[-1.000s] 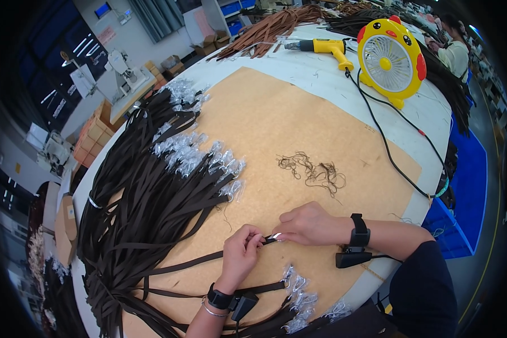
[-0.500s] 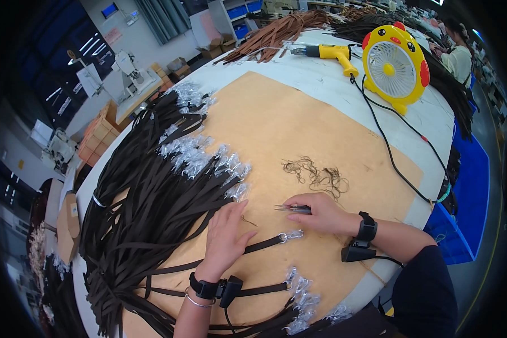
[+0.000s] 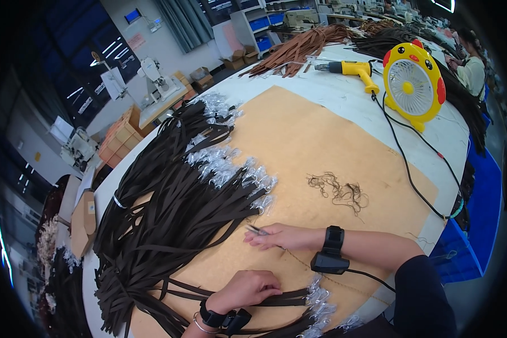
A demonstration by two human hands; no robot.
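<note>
My right hand (image 3: 277, 236) holds small pointed thread snips (image 3: 257, 230) over the tan sheet, near the ends of the bunched straps. Closer to me, my left hand (image 3: 248, 288) is closed, its fingertips at a black strap (image 3: 293, 295); the exact grip is partly hidden. Another strap runs close beside it. Both end at clear plastic-wrapped clips (image 3: 318, 298) right of that hand. A large bundle of black straps (image 3: 174, 217) spreads to the left, many ends carrying plastic-wrapped clips (image 3: 214, 163).
A tan sheet (image 3: 315, 135) covers much of the white table (image 3: 343, 93). Loose dark threads (image 3: 339, 192) lie on it. A yellow heat gun (image 3: 352, 70) and yellow fan (image 3: 410, 87) stand beyond, with black cords. Brown straps (image 3: 298, 48) lie farther back; a blue bin (image 3: 462, 253) is at right.
My left hand has moved nearer to me and its fingers have curled. The clip-ended strap between my hands now lies beside the nearer strap. My right hand has shifted left with the snips.
</note>
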